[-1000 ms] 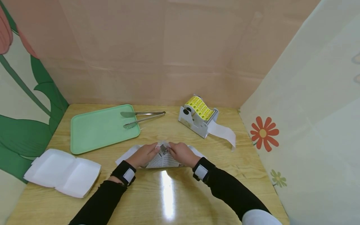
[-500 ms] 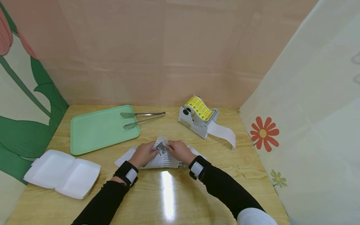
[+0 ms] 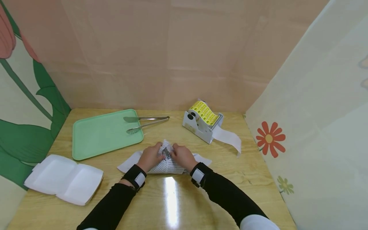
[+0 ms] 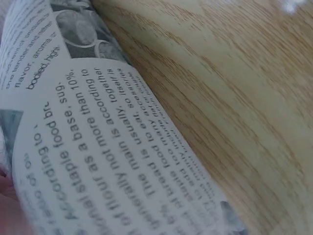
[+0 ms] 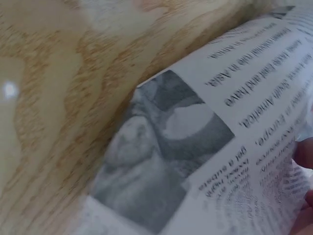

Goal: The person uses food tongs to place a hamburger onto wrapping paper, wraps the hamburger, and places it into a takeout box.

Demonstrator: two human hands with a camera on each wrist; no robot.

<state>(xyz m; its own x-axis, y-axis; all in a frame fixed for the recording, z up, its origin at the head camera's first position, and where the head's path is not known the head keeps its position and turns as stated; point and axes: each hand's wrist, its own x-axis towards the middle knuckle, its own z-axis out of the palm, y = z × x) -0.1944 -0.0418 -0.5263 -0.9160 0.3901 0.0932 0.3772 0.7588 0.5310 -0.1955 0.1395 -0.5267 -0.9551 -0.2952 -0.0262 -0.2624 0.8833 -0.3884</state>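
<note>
Food wrapping paper (image 3: 167,167) with newspaper-style print lies near the middle of the table, folded up into a peak. Its pale ends spread flat to both sides, and whatever it may enclose is hidden. My left hand (image 3: 149,157) pinches the left side of the peak between thumb and fingers. Opposite it, my right hand (image 3: 184,157) grips the right side. Close up in the left wrist view, the printed paper (image 4: 112,147) curves over in a rounded fold. The right wrist view has the paper (image 5: 254,103) with a food picture, fingertips (image 5: 305,154) at its edge.
A green tray (image 3: 100,137) lies at back left, metal tongs (image 3: 152,118) resting across its right edge. An open white foam box (image 3: 64,179) sits at left. At back right stands a label dispenser (image 3: 201,124) with a yellow roll and a hanging white strip (image 3: 230,138).
My left hand has moved right, toward the right hand, and its thumb now lies against the paper's peak. The right hand has shifted slightly left. The paper's top has been drawn up and creased.
</note>
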